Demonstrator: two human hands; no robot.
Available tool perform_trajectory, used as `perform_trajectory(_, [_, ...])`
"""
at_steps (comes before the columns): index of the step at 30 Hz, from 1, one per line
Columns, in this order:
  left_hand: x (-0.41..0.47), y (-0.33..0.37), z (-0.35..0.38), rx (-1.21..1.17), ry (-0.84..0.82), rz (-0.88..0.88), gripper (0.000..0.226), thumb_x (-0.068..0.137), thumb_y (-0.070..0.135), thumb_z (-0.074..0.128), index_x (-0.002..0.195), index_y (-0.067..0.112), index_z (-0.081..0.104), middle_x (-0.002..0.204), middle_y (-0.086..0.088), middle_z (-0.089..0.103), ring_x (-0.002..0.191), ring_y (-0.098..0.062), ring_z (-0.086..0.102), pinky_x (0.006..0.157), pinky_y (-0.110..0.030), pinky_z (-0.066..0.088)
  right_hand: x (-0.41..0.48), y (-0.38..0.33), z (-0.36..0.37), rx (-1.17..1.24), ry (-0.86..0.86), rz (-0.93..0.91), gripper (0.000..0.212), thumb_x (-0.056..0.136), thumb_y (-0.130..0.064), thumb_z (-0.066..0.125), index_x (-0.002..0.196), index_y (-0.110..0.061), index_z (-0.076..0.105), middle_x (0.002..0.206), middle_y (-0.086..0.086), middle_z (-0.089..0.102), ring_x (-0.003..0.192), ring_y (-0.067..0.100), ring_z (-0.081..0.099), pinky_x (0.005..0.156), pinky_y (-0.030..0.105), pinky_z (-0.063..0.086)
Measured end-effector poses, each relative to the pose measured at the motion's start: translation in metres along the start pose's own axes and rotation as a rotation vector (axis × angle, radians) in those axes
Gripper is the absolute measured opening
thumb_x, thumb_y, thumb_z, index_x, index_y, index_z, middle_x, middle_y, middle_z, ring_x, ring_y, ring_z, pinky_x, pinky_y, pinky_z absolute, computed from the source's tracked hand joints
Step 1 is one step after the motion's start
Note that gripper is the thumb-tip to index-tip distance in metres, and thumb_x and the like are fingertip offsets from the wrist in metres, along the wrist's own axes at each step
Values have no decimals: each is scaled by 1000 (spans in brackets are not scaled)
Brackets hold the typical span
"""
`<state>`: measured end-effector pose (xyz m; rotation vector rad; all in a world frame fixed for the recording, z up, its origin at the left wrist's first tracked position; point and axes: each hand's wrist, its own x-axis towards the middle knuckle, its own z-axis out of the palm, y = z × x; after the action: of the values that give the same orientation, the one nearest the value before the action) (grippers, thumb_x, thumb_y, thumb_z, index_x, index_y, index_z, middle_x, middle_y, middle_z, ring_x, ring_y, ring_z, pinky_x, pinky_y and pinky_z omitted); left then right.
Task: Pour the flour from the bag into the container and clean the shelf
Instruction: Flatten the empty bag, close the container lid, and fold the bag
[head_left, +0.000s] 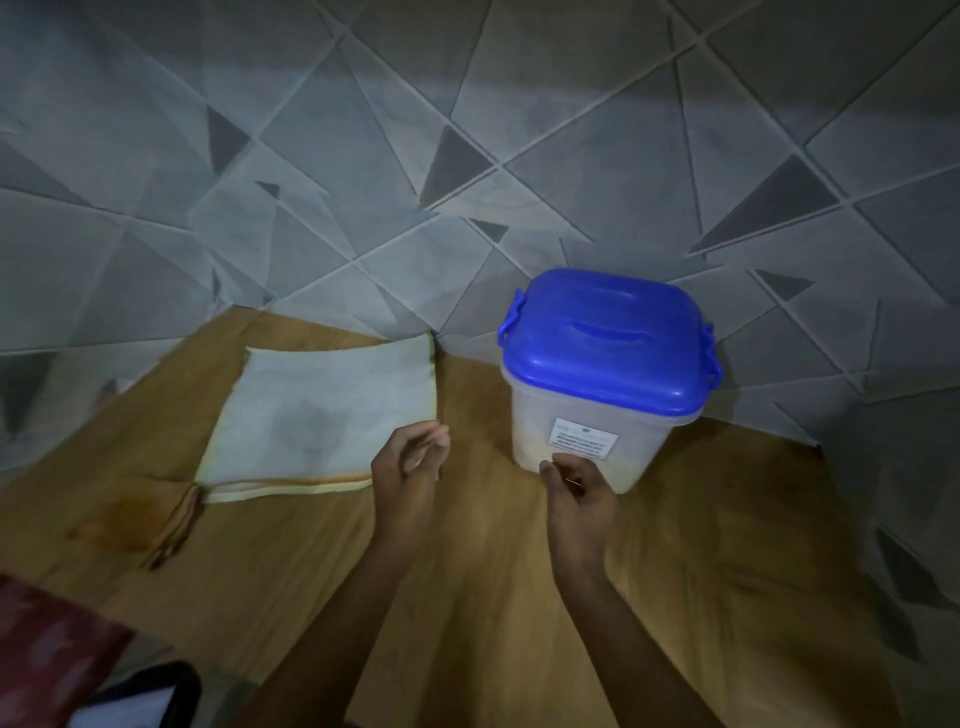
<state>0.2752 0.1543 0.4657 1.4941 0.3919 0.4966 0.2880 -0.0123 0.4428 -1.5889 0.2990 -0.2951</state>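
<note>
A grey tiled wall (363, 156) rises beyond both hands, behind the brown wooden shelf (493, 597) under them. A flat white cloth (322, 415) lies on the shelf just left of the left hand (410, 457), whose fingers curl loosely round nothing. The container (587, 441), pale inside, stands closed under its blue lid (608, 343) just beyond the right hand (574, 486), likewise loosely curled and holding nothing. The container's white label (584, 440) is too blurred to read.

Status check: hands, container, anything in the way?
Both empty, loosely curled: left hand, right hand, over the shelf. Upright container, blue lid on. To its left, flat white cloth or bag; nothing blocking.
</note>
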Motion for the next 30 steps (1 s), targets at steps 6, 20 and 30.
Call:
perform_trajectory(6, [8,11,-81,3,32,24,13,89,6,72,102,6,73,99,-2,76,91,-4,71,77,-13,54,-48,-5,69,-7,-156,-60,13,86,-6,70,89,-17,75,86,-4,75,87,13,70,87,36,57])
perform_trajectory(20, [64,-23,-249,199,46,-96,14,90,5,69,103,8,74,99,-3,75,96,-17,70,85,-31,57,-115,4,196,-59,-271,-72,8,87,-3,72,88,-9,75,84,0,74,82,10,70,75,22,54])
perform_trajectory(30, [155,-62,-294,514,24,-182,19,89,10,70,108,6,70,109,-9,70,102,-25,67,85,-32,53,-68,50,235,-410,-246,-54,9,88,-9,71,96,-11,76,92,0,74,86,9,68,69,-2,41])
